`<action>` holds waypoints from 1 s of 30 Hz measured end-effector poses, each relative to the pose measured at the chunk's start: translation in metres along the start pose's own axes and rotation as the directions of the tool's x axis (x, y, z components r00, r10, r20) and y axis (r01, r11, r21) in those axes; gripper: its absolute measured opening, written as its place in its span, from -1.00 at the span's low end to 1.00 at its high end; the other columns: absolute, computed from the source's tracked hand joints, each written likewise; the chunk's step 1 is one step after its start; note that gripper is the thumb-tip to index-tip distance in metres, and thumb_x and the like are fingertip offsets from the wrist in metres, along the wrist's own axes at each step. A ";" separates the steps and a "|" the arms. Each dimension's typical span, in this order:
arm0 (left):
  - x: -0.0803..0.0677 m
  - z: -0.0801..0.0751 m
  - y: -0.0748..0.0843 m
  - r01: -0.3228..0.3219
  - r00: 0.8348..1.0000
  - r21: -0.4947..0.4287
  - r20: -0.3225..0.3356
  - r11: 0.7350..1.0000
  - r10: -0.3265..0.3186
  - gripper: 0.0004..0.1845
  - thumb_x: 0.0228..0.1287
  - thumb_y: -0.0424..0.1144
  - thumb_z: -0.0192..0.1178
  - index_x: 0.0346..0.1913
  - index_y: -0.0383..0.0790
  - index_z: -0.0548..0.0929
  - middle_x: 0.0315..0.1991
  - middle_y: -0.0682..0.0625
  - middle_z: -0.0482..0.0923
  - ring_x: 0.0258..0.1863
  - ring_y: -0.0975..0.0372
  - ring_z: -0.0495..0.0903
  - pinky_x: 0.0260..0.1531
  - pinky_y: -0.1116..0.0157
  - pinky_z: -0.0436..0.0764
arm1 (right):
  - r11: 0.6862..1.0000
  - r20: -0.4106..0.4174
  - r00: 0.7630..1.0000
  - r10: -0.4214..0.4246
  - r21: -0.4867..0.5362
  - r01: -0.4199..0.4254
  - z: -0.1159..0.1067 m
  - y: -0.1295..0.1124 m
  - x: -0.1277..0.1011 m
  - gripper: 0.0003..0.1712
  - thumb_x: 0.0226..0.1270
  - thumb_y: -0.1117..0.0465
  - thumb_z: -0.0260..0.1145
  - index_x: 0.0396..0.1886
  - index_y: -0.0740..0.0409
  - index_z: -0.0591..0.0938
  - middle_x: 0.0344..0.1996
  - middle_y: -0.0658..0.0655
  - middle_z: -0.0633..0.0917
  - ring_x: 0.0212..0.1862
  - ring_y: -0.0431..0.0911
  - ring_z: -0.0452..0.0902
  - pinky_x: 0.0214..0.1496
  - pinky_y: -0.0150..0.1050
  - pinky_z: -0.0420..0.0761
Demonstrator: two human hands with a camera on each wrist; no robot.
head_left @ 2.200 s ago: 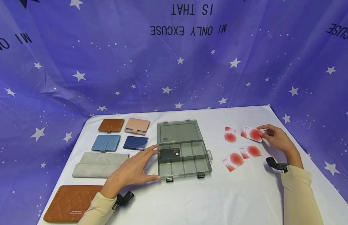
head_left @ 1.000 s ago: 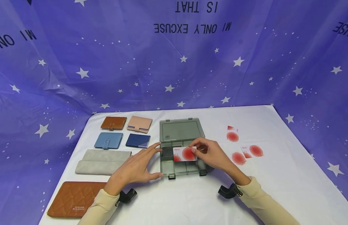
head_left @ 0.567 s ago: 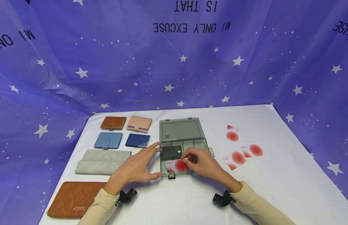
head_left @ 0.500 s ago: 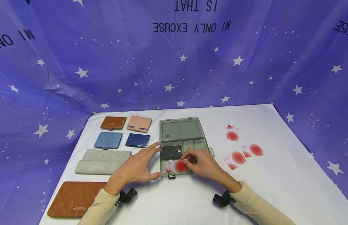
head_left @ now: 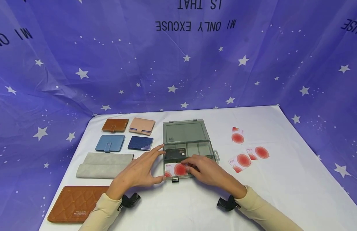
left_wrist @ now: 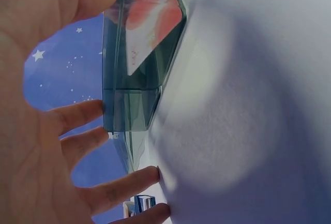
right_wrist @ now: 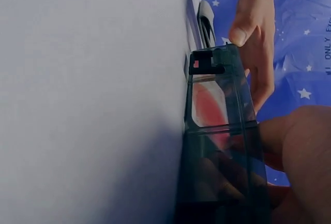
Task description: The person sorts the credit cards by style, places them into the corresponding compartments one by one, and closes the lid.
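Observation:
An open smoky clear plastic organizer box sits mid-table, its lid folded back. My left hand rests along its left side, thumb at the front corner and fingers spread straight. My right hand reaches into the front row with curled fingers. Thumb and forefinger are at the right end of a red-and-white card. In the left wrist view that card slants within the front compartment, seen through the wall. Behind it, a black VIP card lies in the back-left compartment.
Right of the box lie three more red-and-white cards, one card overlapping another card. On the left are a brown card wallet, pink wallet, light blue wallet, navy holder, grey pouch and brown quilted case.
My right hand brought a red-and-white card from the right-hand group over the box and lowered it into the front-left area, then shifted it slightly left. The left hand stayed at the box.

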State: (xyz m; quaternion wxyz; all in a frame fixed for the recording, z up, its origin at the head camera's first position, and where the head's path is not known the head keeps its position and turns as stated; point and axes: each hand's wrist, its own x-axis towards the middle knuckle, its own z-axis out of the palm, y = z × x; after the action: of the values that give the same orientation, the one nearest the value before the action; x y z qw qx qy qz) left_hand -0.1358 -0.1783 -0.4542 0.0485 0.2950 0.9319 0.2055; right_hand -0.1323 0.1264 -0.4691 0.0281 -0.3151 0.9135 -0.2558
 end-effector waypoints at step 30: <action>-0.002 -0.002 0.001 0.025 1.000 -0.011 0.011 1.000 -0.025 -0.01 0.22 0.30 0.46 0.63 -0.04 0.39 0.75 0.06 0.09 0.59 -0.07 0.35 0.23 -0.38 0.55 | 0.995 -0.098 0.995 -0.029 0.095 0.038 -0.114 0.106 -0.063 -0.55 0.44 0.36 0.48 0.29 0.18 0.71 0.12 0.13 0.81 0.13 0.08 0.75 0.15 -0.03 0.75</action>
State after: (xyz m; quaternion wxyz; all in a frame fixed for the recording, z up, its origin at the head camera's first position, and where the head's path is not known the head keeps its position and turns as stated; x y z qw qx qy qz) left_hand -0.1344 -0.1792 -0.4526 0.0581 0.2840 0.9341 0.2085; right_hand -0.1656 0.2856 -0.4286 -0.0053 -0.3158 0.8949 -0.3152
